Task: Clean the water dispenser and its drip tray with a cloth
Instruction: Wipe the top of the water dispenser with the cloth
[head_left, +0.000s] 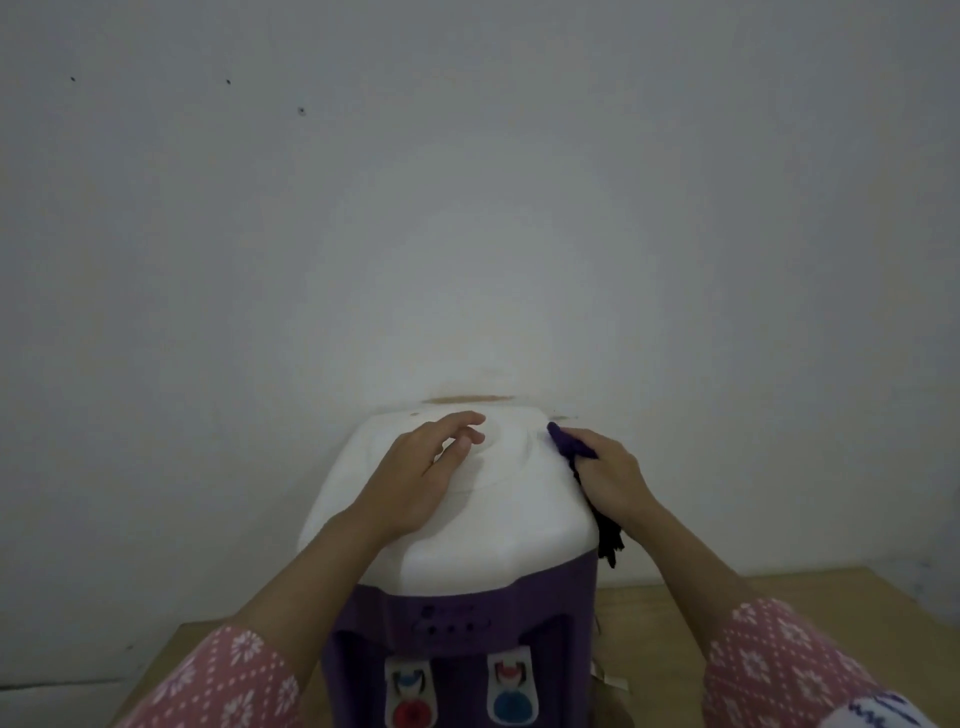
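Observation:
A water dispenser with a white top (498, 535) and a purple front (457, 618) stands against the wall. Two taps show low on its front, one red (410, 696) and one blue (511, 686). My left hand (415, 478) rests flat on the white top, fingers spread. My right hand (608, 478) presses a dark purple cloth (569, 441) against the top's right rear edge; the cloth's tail hangs down the right side. The drip tray is out of view.
The dispenser sits on a light wooden table (675, 608) pushed to a plain white wall (467, 208). A brown scuff mark (470, 399) runs along the wall just behind the dispenser's top.

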